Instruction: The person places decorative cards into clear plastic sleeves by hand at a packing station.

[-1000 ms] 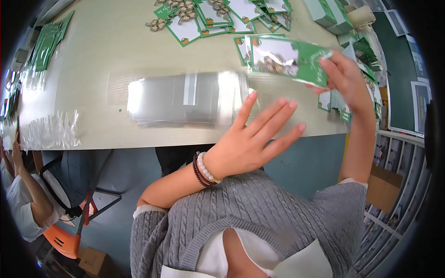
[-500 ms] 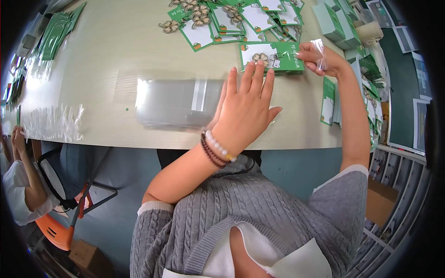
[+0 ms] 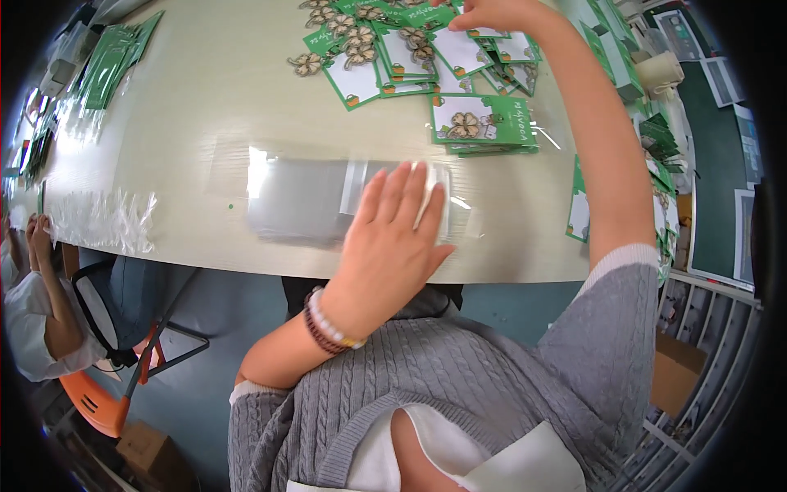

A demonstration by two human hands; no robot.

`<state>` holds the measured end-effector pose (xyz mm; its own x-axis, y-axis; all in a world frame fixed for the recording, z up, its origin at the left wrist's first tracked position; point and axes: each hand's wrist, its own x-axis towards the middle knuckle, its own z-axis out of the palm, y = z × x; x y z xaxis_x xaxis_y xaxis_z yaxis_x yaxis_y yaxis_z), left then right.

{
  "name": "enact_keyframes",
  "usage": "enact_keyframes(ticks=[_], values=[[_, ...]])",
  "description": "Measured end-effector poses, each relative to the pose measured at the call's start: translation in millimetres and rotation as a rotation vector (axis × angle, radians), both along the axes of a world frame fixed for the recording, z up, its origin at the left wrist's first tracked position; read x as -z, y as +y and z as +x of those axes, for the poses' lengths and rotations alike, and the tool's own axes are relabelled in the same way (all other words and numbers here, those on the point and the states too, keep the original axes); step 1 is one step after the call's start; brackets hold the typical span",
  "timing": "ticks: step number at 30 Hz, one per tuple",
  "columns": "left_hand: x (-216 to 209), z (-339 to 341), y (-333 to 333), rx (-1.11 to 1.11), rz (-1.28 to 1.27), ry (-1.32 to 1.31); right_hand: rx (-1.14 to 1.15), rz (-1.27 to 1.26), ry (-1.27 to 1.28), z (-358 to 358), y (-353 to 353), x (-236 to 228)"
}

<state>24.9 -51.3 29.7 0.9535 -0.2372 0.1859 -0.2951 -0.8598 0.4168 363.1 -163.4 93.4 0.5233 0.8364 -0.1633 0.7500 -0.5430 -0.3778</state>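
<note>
Left to right on the pale tabletop (image 3: 180, 156), we see the clear sleeves (image 3: 299, 197), long axis sideways, under our flat left hand (image 3: 392, 228), its grip released, then the card heap (image 3: 414, 61) beyond, nearer our right hand (image 3: 496, 13), whose grip we cannot tell, and a slatted rack (image 3: 703, 373).

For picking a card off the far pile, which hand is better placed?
Probably the right hand: it is already at the card pile, while the left hand is over the clear sleeves.
</note>
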Motion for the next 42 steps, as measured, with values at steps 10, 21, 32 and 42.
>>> enact_keyframes(ticks=[10, 21, 32, 42], values=[[6, -27, 42, -0.091, -0.023, 0.057, -0.134, -0.596, -0.198, 10, 75, 6], [-9, -22, 46, -0.059, -0.241, 0.031, 0.070, -0.604, -0.173, -50, 15, -77], [2, -16, 57, -0.008, 0.170, -0.109, 0.635, -0.130, 0.123, -132, -50, -104], [15, -1, 44, -0.306, -0.270, -0.228, 0.714, 0.622, 0.800, -231, -87, -12]])
